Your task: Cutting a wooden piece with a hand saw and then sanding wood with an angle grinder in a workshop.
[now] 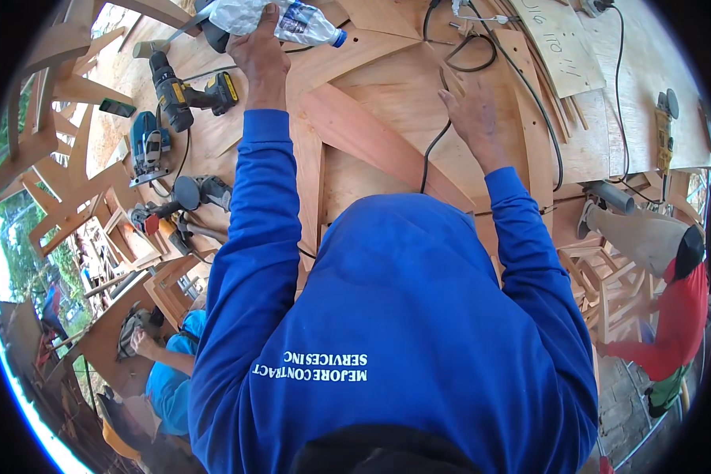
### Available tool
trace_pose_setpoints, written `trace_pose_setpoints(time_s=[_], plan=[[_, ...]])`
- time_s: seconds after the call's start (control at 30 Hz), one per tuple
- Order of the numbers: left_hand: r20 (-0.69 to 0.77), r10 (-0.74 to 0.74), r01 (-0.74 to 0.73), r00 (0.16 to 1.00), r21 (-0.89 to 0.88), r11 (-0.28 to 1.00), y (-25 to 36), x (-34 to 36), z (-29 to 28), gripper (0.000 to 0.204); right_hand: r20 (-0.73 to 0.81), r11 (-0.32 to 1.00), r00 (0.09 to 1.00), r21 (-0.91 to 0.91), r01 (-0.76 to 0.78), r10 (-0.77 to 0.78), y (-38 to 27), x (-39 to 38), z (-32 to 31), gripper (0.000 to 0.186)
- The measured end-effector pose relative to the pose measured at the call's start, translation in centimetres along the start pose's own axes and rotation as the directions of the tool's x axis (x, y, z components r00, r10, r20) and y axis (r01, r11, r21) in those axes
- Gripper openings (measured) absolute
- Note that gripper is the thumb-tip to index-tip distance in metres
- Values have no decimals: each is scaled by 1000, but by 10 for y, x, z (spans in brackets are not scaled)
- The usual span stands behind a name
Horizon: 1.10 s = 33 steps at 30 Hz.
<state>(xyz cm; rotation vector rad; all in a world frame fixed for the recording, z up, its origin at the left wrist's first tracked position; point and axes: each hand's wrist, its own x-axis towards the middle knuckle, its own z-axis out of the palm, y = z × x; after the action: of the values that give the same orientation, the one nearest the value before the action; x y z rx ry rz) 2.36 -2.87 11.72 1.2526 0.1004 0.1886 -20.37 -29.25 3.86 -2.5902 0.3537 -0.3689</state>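
Between the reddish plank (395, 142) and the pale board (310, 174) left of it, bare tabletop (349, 178) leaves a hand room to pass. A looped black cable (495, 54) near the right hand (475, 118) obstructs the far edge. The drill (175, 96) and teal jigsaw (145, 142) crowd the left edge; toward the right edge, a cord (622, 95) crosses open surface.

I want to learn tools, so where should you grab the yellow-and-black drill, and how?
The drill is probably best held by its handle, coming from the person's side: it lies with its chuck pointing away from them, and the handle sits between the body and the chunky battery.
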Motion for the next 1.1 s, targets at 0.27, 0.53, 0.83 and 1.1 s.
trace_pose_setpoints(time_s=[0.27, 0.53, 0.83, 1.1], plan=[[428, -162, 66, 889, 231, 971, 6, -15, 42, 21, 342, 807, 926, 585, -75, -162, -90, 148, 6, 55], [478, -433, 245, 764, 405, 881, 40, -18, 33, 25, 513, 589, 828, 749, -304, -225, -117, 179, 23, 26], [357, -375, 172, 856, 488, 856, 4, -13, 14, 31, 518, 676, 812, 702, -223, -270, -123, 192, 51, 25], [327, -376, 213, 867, 439, 873, -32, 0, 15, 29, 333, 864, 873, 473, 173, -356, -99, 217, 93, 29]])
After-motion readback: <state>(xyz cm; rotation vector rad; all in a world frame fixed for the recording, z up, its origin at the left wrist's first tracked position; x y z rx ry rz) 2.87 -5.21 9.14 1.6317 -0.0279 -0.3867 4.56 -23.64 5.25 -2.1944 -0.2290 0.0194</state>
